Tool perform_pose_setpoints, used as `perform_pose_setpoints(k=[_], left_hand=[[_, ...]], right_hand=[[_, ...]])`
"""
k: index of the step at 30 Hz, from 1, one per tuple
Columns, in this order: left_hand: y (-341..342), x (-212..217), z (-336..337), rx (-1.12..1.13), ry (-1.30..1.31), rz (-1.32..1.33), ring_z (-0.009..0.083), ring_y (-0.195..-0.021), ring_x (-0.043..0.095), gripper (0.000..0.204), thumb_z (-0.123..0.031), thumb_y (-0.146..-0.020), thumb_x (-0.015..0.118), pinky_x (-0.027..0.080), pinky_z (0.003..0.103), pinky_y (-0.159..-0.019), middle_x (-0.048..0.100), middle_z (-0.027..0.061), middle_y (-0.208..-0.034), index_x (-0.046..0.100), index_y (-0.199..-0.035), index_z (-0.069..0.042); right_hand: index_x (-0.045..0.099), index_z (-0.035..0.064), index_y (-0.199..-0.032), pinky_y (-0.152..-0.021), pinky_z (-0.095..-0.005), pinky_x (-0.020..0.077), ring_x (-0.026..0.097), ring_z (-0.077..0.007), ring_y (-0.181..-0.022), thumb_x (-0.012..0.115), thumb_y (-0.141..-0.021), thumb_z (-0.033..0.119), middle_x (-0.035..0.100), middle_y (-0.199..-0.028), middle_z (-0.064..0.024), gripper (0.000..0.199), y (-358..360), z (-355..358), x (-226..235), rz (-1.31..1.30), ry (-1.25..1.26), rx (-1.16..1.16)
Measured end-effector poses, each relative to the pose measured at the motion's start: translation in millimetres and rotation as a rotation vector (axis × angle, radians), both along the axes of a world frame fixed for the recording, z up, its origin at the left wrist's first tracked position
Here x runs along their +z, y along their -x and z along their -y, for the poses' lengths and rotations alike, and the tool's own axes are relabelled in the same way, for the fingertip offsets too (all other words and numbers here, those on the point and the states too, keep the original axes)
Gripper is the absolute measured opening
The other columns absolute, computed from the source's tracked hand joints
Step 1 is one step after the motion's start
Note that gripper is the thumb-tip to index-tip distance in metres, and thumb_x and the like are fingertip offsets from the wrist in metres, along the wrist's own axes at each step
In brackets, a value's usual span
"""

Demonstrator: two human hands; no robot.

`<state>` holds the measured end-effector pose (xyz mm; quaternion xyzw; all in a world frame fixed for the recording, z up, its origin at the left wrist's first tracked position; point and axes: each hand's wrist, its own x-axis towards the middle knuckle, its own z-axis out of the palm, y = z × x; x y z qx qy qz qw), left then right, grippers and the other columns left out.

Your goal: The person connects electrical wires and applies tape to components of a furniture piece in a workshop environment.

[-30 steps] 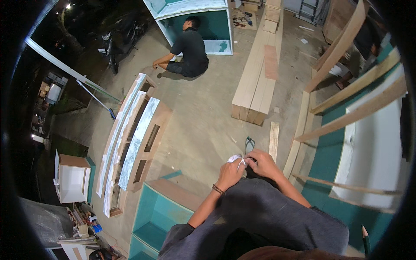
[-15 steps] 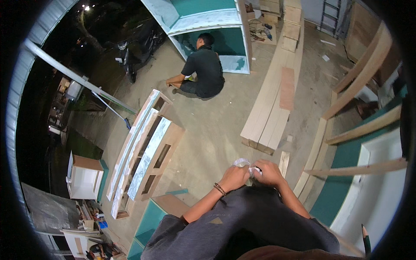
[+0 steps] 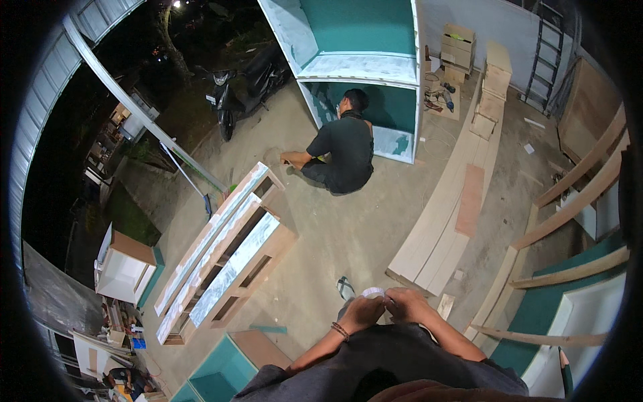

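Close below the camera, the person's left hand [image 3: 362,313] and right hand [image 3: 406,305] met in front of the dark grey trousers [image 3: 395,362], fingers curled and pinching a small white roll of tape [image 3: 372,293] between them; the left hand, with a beaded band at its wrist, cupped the roll from the side while the right hand's fingertips pressed at its edge. The roll sat in the air just above the concrete floor [image 3: 348,228], beside a grey sandal [image 3: 345,289] that lay on the ground just to its left. Near the knees stood a teal-lined open wooden box [image 3: 224,372]. Farther left lay a long pale wooden shelf frame [image 3: 224,254] flat on the floor, and to the right a stack of long pale planks [image 3: 449,221] ran away toward the back. Beyond these, another person in a black shirt [image 3: 341,151] sat on the floor facing a tall white cabinet with a teal interior [image 3: 362,67]. A parked motorbike [image 3: 244,87] stood at the far left, in the dark.
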<state>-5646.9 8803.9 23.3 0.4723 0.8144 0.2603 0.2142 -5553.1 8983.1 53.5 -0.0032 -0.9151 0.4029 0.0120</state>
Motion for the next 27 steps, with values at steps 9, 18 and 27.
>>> perform_pose_setpoints(k=[9,18,27], left_hand=[[175,-34,50,-0.044,-0.149,-0.043,0.0425,-0.080,0.065,0.021,-0.022,-0.097,0.053,0.049,0.055,-0.072,0.065,0.0231,-0.080,0.059,-0.096,-0.002],[300,16,68,-0.006,-0.365,0.068,0.0413,-0.089,0.063,0.014,-0.013,-0.092,0.059,0.049,0.051,-0.078,0.067,0.0216,-0.092,0.064,-0.098,-0.001],[497,112,64,0.248,-0.502,-0.063,0.0273,-0.109,0.066,0.030,-0.025,-0.090,0.073,0.049,0.041,-0.097,0.071,0.0116,-0.112,0.068,-0.111,-0.005]], right_hand=[[0.066,0.0056,-0.098,-0.076,-0.0531,0.0526,0.067,-0.0412,-0.088,0.053,-0.094,0.025,0.070,-0.093,-0.0183,0.023,174,52,-3,0.136,-0.103,-0.009],[0.067,0.0040,-0.094,-0.077,-0.0535,0.0525,0.067,-0.0414,-0.088,0.055,-0.092,0.027,0.070,-0.092,-0.0191,0.026,292,78,4,0.115,-0.126,-0.040],[0.071,0.0064,-0.096,-0.078,-0.0529,0.0531,0.068,-0.0414,-0.089,0.056,-0.091,0.037,0.071,-0.092,-0.0187,0.035,354,28,0,0.348,-0.189,-0.064]])
